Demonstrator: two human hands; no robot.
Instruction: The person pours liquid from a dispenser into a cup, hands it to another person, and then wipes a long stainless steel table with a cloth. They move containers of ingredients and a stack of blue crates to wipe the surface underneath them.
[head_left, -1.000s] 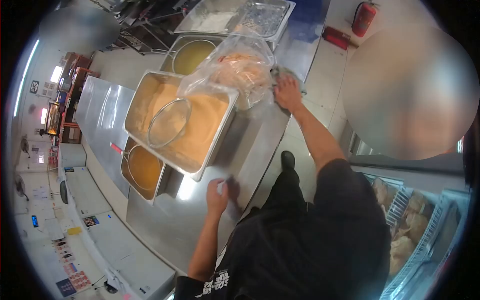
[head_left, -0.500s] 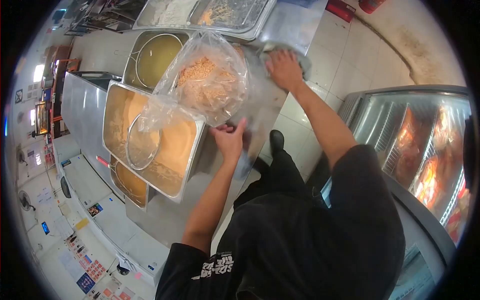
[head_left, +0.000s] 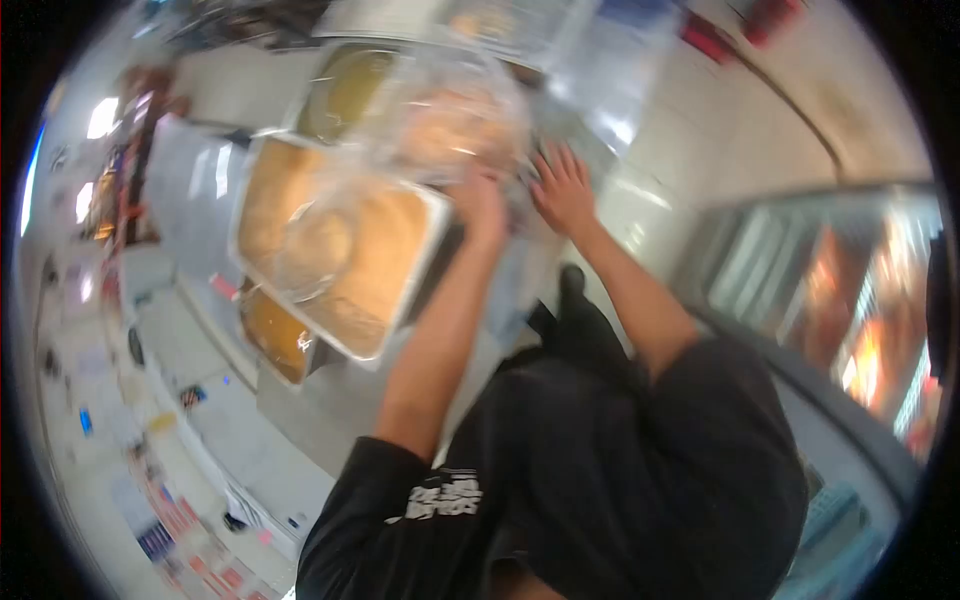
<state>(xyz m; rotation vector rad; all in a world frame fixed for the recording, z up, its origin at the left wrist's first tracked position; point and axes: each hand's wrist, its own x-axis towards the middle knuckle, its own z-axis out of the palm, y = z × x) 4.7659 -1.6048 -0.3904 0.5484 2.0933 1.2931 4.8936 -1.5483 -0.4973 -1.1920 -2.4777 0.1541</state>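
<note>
My left hand (head_left: 482, 208) is at the lower edge of a clear plastic bag (head_left: 455, 125) of orange-brown crumbs; its fingers are smeared by motion, so its grip cannot be told. To its right, my right hand (head_left: 565, 190) lies open, fingers spread, over the steel counter's edge. A greyish patch around its fingertips may be the cloth, but blur hides it. Left of my left hand stands a deep metal pan (head_left: 395, 255) of tan batter-like liquid, with a round wire-rimmed strainer (head_left: 318, 250) in it.
A pan of yellowish liquid (head_left: 345, 95) sits behind the bag, and a smaller pan of orange liquid (head_left: 275, 325) sits front left. Farther back are trays (head_left: 500, 25). A glass-front display cabinet (head_left: 830, 290) is at the right, beside the tiled floor (head_left: 640, 190).
My right hand has come back toward me and closer to my left hand. My left hand has moved up to the bag's lower edge. The view has shifted and blurred.
</note>
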